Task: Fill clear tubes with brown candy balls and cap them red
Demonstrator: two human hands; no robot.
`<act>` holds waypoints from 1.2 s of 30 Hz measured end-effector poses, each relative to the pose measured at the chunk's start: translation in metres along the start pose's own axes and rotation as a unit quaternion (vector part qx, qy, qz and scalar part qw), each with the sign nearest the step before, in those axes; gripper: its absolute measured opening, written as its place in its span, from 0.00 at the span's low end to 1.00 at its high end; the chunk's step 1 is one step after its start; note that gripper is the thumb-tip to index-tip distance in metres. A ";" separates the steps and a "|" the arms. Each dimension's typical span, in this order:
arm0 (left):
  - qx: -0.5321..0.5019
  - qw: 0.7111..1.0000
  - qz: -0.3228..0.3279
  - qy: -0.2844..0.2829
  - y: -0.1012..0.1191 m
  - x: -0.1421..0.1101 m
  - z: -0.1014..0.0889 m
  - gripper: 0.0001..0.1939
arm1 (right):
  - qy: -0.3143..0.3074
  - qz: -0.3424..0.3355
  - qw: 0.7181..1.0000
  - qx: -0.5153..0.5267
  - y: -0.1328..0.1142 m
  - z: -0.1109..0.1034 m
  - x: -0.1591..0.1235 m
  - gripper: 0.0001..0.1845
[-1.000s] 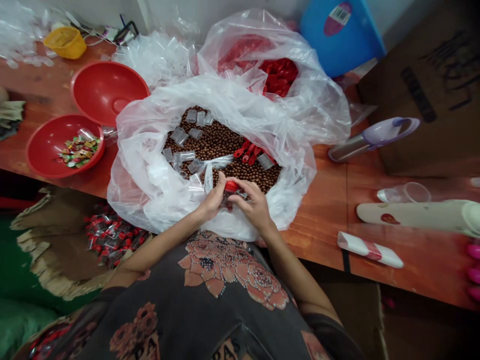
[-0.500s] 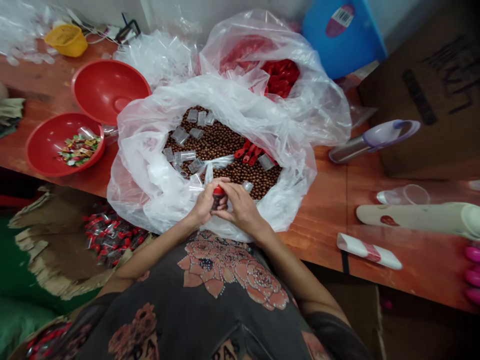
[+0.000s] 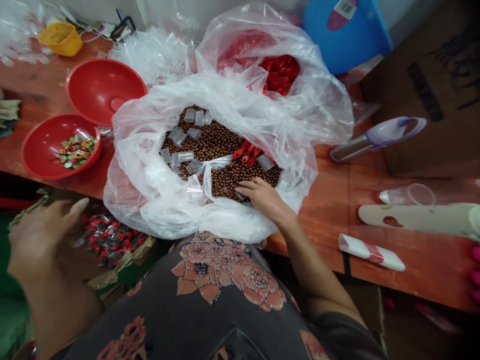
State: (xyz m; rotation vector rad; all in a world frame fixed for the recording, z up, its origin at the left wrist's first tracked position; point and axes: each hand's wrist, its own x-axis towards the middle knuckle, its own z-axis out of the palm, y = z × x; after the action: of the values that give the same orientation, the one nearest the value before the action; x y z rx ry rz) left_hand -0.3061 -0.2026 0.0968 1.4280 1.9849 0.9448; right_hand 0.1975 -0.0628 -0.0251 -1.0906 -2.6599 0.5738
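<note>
Right hand (image 3: 264,200): among brown balls (image 3: 221,137); I can't tell its grip.
Left hand (image 3: 41,240): spread wide, near red-capped containers (image 3: 110,240).
Surface: reddish table (image 3: 328,200).
Room: pale wall (image 3: 163,12).

The workbench scene is lit by dim, cool, diffuse light, its source outside the frame. Soft glare is thrown back by the plastic bag (image 3: 157,205) and the glossy red bowl (image 3: 93,85), and a pale sheen is spread across the orange surface (image 3: 326,200). Deep shadow is cast beneath the surface and over the carton (image 3: 416,100) at right. The left hand (image 3: 41,240) is smeared by motion blur; the right hand (image 3: 262,197) is rendered more clearly. Shapes near the edges are stretched and softened by wide-angle distortion.
</note>
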 end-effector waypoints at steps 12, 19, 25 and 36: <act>-0.250 0.920 -0.053 -0.297 0.110 0.043 0.311 0.15 | 0.053 0.198 0.956 0.210 -0.038 0.015 0.025 0.16; -0.144 0.904 -0.178 -0.361 0.102 0.066 0.321 0.24 | 0.203 0.239 0.950 -0.015 0.027 -0.014 0.022 0.21; -0.110 0.970 -0.004 -0.216 0.117 0.074 0.369 0.17 | 0.164 0.277 0.946 -0.038 0.039 -0.019 0.038 0.28; -0.311 0.925 -0.024 -0.219 0.102 0.076 0.395 0.24 | 0.141 0.252 0.957 -0.029 0.044 -0.018 0.043 0.30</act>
State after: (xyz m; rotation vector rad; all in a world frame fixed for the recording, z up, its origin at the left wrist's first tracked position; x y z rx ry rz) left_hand 0.0237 -0.0153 -0.0712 1.0935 1.2315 1.0049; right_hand 0.2007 0.0010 -0.0258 -1.7416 -2.1653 0.3834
